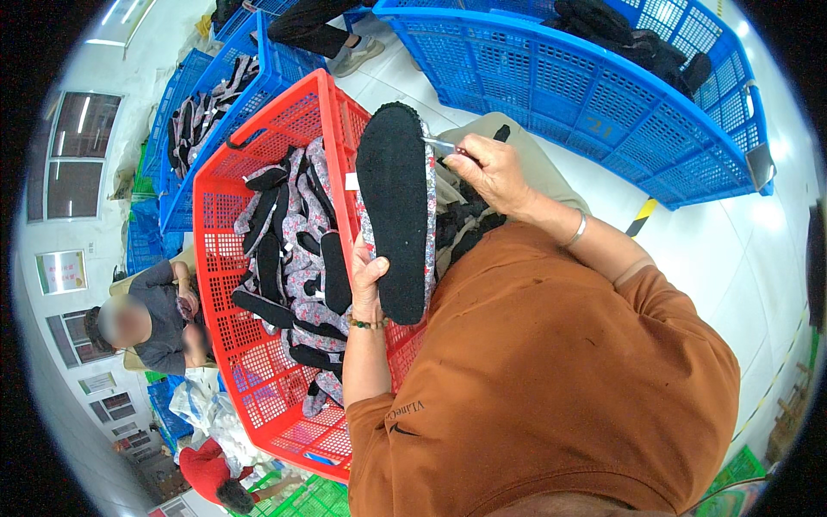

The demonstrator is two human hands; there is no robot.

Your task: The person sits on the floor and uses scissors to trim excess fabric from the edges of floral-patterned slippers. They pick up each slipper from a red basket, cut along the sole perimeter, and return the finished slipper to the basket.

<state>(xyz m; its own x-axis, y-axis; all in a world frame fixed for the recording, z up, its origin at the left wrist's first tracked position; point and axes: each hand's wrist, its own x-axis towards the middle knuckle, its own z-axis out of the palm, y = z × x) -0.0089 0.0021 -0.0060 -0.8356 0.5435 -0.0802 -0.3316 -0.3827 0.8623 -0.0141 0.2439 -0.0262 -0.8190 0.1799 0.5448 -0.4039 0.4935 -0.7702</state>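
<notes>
A slipper [393, 215] with a black sole and grey-pink flowered fabric along its edge stands upright in front of me, sole facing me. My left hand [368, 280] is closed round its lower left side, thumb on the sole. My right hand [495, 172] grips a small tool with a thin metal shaft [441, 144] and a dark handle. The tool's tip touches or nearly touches the slipper's upper right edge; its exact kind is unclear. Left of the slipper, a red plastic crate [215, 258] holds many similar flowered slippers [297, 207] with black soles.
Blue crates [568, 95] with dark items stand at the far right. Another blue crate [258, 103] at the far left holds more slippers. Dark pieces [465, 224] lie by my lap. A person in grey [159, 302] sits at left, and one in red [207, 470] bends lower left.
</notes>
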